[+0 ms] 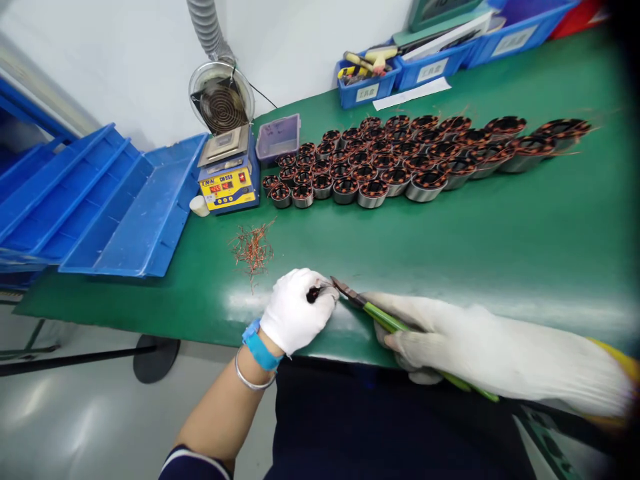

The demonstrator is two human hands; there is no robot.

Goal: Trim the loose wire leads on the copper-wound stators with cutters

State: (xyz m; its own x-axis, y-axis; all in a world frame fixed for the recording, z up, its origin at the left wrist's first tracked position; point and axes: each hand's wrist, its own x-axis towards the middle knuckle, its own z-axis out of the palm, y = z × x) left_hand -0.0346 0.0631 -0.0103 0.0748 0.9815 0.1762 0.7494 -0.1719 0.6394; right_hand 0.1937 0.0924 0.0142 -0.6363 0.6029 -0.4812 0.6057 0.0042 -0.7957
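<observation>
My left hand (301, 310), in a white glove with a blue strap at the wrist, is closed around a small dark motor stator (313, 294), mostly hidden by the fingers. My right hand (425, 337), also gloved, grips the green handles of a pair of cutting pliers (383, 317). The tips of the pliers' jaws are right beside the left fingertips; whether they touch a wire I cannot make out. Beyond my left hand lies a loose heap of copper wire clippings (253, 248). Rows of wound copper stators (373, 193) stand upright across the bench.
A yellow and blue soldering pot unit (229, 190) stands at the back left, with a fume duct (205, 27) above. Beside it are a purple bin (279, 139) and a blue tray (135, 220). Blue tool boxes (367, 92) line the rear edge of the green bench (500, 247).
</observation>
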